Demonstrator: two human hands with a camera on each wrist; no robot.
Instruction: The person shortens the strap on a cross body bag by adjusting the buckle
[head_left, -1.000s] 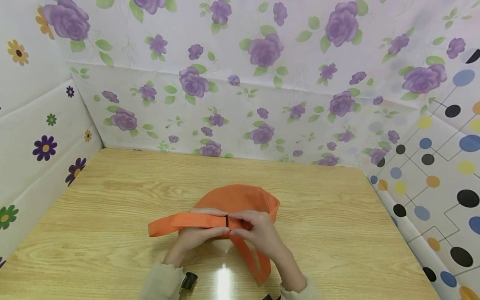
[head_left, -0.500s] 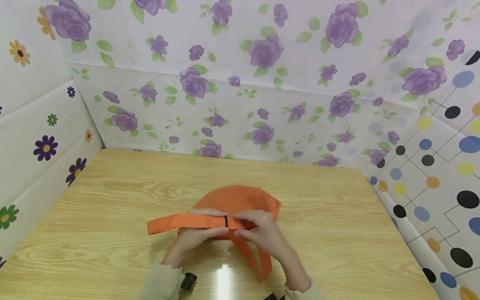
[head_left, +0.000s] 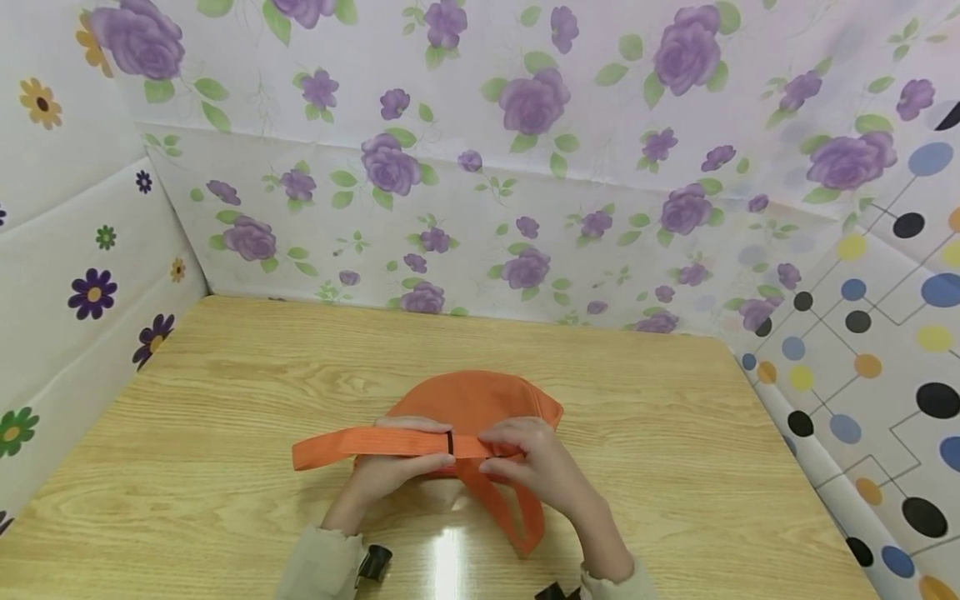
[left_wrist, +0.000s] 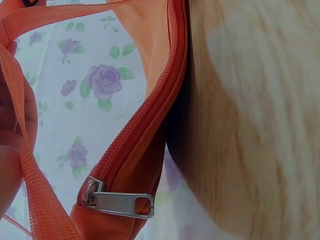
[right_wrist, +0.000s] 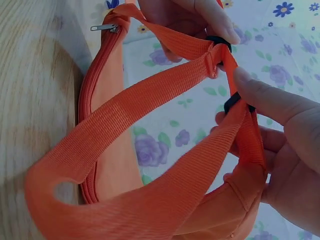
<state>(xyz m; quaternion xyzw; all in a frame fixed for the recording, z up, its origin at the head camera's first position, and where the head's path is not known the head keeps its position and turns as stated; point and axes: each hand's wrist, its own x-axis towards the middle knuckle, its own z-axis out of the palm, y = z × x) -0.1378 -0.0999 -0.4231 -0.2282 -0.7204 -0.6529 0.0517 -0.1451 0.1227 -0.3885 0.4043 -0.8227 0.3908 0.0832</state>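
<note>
An orange waist bag (head_left: 468,396) lies on the table with its zip side down toward me. Its metal zip pull (left_wrist: 122,204) shows large in the left wrist view. My left hand (head_left: 386,477) pinches the orange strap (head_left: 337,443) beside a black slider buckle (head_left: 450,442). Farther right along the same strap, my right hand (head_left: 536,462) pinches it between thumb and fingers at a second black buckle (right_wrist: 233,104). Between the two hands runs a short straight stretch of webbing. One strap loop (head_left: 517,525) hangs below the right hand, and another end juts out left.
The wood-grain table (head_left: 652,400) extends around the bag on all sides. Behind it stands a floral sheet (head_left: 450,208), with patterned sheets at left and right. Black devices (head_left: 375,562) sit at both sleeves.
My right hand has slid a little to the right along the strap, away from the left hand's buckle, baring more webbing between them. The hanging loop has risen slightly. My left hand stays nearly still.
</note>
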